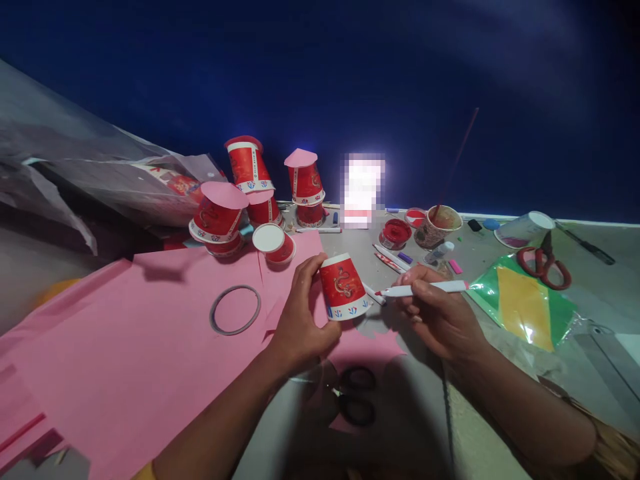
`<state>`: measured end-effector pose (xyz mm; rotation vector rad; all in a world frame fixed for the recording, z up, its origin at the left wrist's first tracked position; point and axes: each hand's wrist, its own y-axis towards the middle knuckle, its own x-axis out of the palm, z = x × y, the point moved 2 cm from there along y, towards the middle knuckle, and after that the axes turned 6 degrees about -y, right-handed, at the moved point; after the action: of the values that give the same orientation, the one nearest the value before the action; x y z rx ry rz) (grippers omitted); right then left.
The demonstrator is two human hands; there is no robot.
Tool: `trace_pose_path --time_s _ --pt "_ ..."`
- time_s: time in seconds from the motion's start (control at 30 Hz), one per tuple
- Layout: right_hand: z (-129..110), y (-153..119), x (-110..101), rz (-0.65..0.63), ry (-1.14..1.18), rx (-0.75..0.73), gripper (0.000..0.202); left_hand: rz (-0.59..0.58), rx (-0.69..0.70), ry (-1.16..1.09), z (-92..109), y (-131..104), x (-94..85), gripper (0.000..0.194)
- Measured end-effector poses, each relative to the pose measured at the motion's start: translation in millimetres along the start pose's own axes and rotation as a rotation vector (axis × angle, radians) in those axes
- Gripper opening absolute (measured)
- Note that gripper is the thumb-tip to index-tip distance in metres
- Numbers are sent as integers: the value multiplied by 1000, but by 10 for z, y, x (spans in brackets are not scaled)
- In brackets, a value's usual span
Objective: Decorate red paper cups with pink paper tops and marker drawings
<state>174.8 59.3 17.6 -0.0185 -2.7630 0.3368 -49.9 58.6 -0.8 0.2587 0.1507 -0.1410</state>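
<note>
Between the thumb and fingers of my left hand is a red paper cup, upside down, with a golden dragon and blue and red marks along its white rim. My right hand grips a white marker whose red tip points left at the cup, a short gap away. Another marker lies between the cup and my right hand. Below the cup, black-handled scissors lie in shadow beside cut pink paper.
Pink paper sheets with a grey ring cover the left. Stacked red cups stand behind. Toward the right are a red paint pot, a cup with a brush, red-handled scissors and a green packet.
</note>
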Motion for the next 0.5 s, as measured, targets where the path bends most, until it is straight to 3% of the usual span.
trace_pose_path --time_s 0.2,0.5 --pt "58 -52 -11 -6 -78 -44 28 -6 8 -28 -26 6 -11 90" --pt "15 2 28 -40 26 -2 36 -18 -136 -279 -22 13 14 91"
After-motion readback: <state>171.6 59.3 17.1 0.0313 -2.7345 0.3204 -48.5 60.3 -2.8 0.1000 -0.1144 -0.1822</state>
